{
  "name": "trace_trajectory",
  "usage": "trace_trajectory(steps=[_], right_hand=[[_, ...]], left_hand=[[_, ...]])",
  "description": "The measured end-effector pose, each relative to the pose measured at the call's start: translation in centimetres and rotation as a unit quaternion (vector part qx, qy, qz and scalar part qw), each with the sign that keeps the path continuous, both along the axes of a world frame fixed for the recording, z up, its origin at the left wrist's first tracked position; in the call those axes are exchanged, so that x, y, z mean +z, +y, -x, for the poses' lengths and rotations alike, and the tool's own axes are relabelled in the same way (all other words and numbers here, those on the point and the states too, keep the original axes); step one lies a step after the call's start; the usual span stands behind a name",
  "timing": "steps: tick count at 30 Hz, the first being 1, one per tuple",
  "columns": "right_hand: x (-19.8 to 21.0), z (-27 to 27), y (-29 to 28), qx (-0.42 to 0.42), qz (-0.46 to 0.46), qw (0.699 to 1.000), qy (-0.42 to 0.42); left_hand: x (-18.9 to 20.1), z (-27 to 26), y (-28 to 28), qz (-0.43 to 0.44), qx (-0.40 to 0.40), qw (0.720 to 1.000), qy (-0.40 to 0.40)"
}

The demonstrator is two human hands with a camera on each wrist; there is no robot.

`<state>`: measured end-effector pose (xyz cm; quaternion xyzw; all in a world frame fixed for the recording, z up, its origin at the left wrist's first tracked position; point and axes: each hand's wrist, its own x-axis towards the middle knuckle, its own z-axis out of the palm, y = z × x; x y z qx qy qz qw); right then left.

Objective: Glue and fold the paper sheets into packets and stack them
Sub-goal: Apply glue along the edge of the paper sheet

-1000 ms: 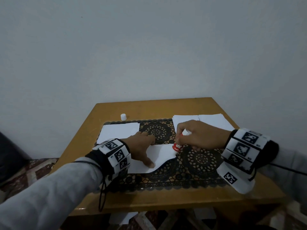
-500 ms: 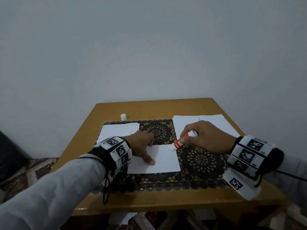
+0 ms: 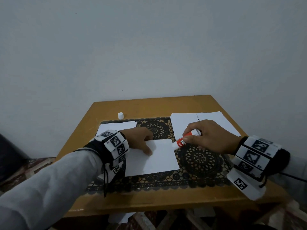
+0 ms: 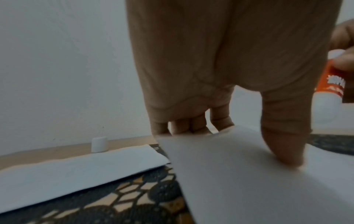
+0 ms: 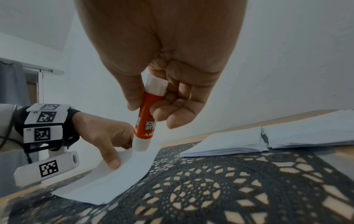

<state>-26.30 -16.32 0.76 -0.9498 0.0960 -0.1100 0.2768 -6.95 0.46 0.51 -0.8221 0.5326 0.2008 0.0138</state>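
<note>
A white paper sheet [image 3: 161,161] lies on the black lace mat [image 3: 201,161] in the middle of the table. My left hand [image 3: 148,145] holds its far left part: the thumb [image 4: 283,148] presses on top, and the sheet's raised far edge hides the other fingertips. My right hand [image 3: 186,136] grips a red and white glue stick [image 3: 182,141], tilted, with its white tip on the sheet's far right corner. In the right wrist view the glue stick [image 5: 145,125] touches the sheet [image 5: 122,178], which bulges up by my left thumb.
Two stacks of white sheets [image 3: 182,125] [image 3: 216,121] lie at the back right. A flat white paper [image 3: 119,127] lies at the back left, partly under my left wrist. The glue's white cap [image 3: 120,115] stands beyond it. The wooden table [image 3: 149,201] ends near me.
The sheet's right side, curled up a second ago, now lies flat. My right hand has drawn back to the right, and the glue tip now sits at the sheet's far right corner.
</note>
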Motion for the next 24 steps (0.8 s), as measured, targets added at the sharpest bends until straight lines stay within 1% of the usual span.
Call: trace_trajectory(steps=[2,4,5,7,9,10,12,14,15,20,22,24], right_hand=[[0.2,0.1,-0.2,-0.002,0.003,1.0,-0.006],[0.4,0.1,-0.3,-0.004,0.002,1.0,-0.009],[0.6,0.1,-0.3,-0.01,-0.002,1.0,-0.009],[0.7,0.0,-0.3,-0.021,-0.007,1.0,-0.004],[0.7,-0.5,-0.2,-0.023,-0.003,1.0,0.001],[0.7,-0.7,0.0,-0.023,0.001,1.0,0.003],[0.7,-1.6,0.4,-0.018,0.011,1.0,0.013],[0.5,-2.7,0.7,-0.017,0.028,0.999,0.033],[0.3,-3.1,0.9,-0.019,0.036,0.998,0.043],[-0.2,-5.2,1.4,-0.021,0.067,0.996,0.056],[-0.2,-5.9,1.8,-0.026,0.076,0.995,0.062],[-0.3,-6.7,1.9,-0.032,0.083,0.994,0.065]], left_hand=[[0.3,-0.3,0.2,0.046,0.014,0.999,0.021],[0.4,-0.8,1.0,0.101,0.04,0.991,0.081],[0.5,-0.8,1.4,0.138,0.04,0.984,0.103],[0.2,-0.9,2.1,0.191,0.036,0.977,0.09],[-0.3,-0.5,2.6,0.202,0.068,0.975,0.062],[-0.6,-0.3,2.8,0.186,0.084,0.977,0.054],[-1.1,0.2,3.2,0.107,0.097,0.989,0.029],[-1.6,0.7,3.6,0.014,0.081,0.997,-0.012],[-1.7,1.0,3.8,-0.012,0.074,0.997,-0.03],[-1.4,1.6,3.8,-0.024,0.054,0.992,-0.109],[-1.4,1.6,3.6,-0.029,0.048,0.991,-0.119],[-1.3,1.7,3.5,-0.036,0.04,0.992,-0.112]])
